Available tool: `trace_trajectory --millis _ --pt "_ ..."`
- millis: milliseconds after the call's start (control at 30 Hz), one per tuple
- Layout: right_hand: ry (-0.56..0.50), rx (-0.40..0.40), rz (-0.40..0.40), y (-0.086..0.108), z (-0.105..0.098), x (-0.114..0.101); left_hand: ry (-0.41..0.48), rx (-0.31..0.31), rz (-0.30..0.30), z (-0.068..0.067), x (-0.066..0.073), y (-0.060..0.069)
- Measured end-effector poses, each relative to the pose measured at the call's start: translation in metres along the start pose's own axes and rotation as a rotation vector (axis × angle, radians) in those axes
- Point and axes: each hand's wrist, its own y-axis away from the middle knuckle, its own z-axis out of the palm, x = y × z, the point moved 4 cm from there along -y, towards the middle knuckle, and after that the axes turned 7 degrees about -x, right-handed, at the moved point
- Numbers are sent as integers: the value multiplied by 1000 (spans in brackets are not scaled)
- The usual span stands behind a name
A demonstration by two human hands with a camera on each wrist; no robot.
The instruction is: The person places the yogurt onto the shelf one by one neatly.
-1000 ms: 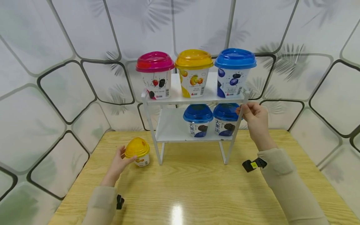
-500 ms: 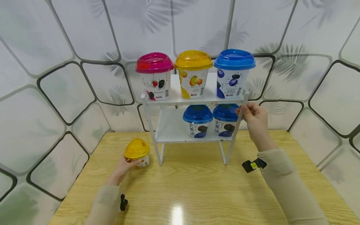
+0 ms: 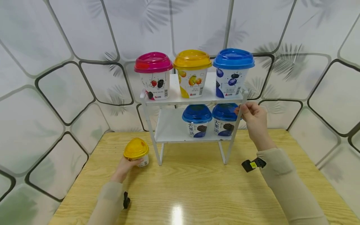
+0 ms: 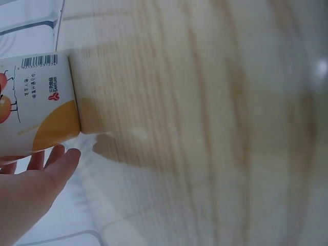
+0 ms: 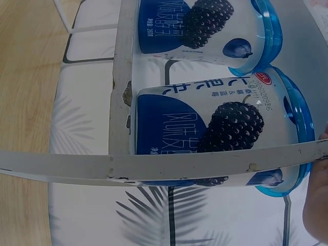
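On the table's left side stands a yogurt cup (image 3: 136, 150) with a domed yellow lid. My left hand (image 3: 126, 167) grips it low, the thumb across its front. In the left wrist view the cup's printed side (image 4: 38, 102) rests on the wood, my left hand (image 4: 38, 187) along it. My right hand (image 3: 254, 120) pinches the right post of a white two-tier rack (image 3: 194, 101), high up near a blue-lidded cup (image 3: 225, 120). In the right wrist view the post (image 5: 205, 166) crosses in front of that cup (image 5: 179, 113), with part of my right hand (image 5: 316, 210) at the edge.
The rack's upper shelf bears a pink-lidded cup (image 3: 154, 75), a yellow-lidded cup (image 3: 192, 73) and a large blue-lidded cup (image 3: 233, 73). Another small blue-lidded cup (image 3: 197, 121) stands on the lower shelf. A patterned cloth wall (image 3: 84, 37) surrounds the wooden table (image 3: 180, 187).
My left hand has shifted right and closed round the cup, its fingers lower than before. The cup itself hardly moves. My right hand keeps its place at the post.
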Motion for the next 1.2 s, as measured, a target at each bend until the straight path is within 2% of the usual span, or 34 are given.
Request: trace_trajectory --millis 133,233,367,467,600,700,900,1000,1100,1200 --pt "-3 1 -7 0 0 1 17 12 23 0 -1 -3" --pt "2 1 -11 -1 -1 1 -12 28 -6 0 -6 -3" --pt "7 1 -13 -1 -1 2 -50 67 -89 0 -12 -2" --pt "11 3 -12 -1 -1 2 -25 93 -98 -1 -13 -1" --pt "11 5 -11 -1 -1 2 -1 143 -83 -3 -13 0" --pt "11 6 -12 -1 -2 2 12 190 -47 -5 -10 4" --pt "17 7 -6 -1 -1 3 -48 280 17 -8 1 22" --pt "28 14 -1 -1 -2 3 -84 285 50 -7 9 31" --pt "37 19 -2 -1 -2 3 -115 256 70 -5 18 38" --pt "33 19 -4 0 -2 2 -160 248 56 -2 24 43"
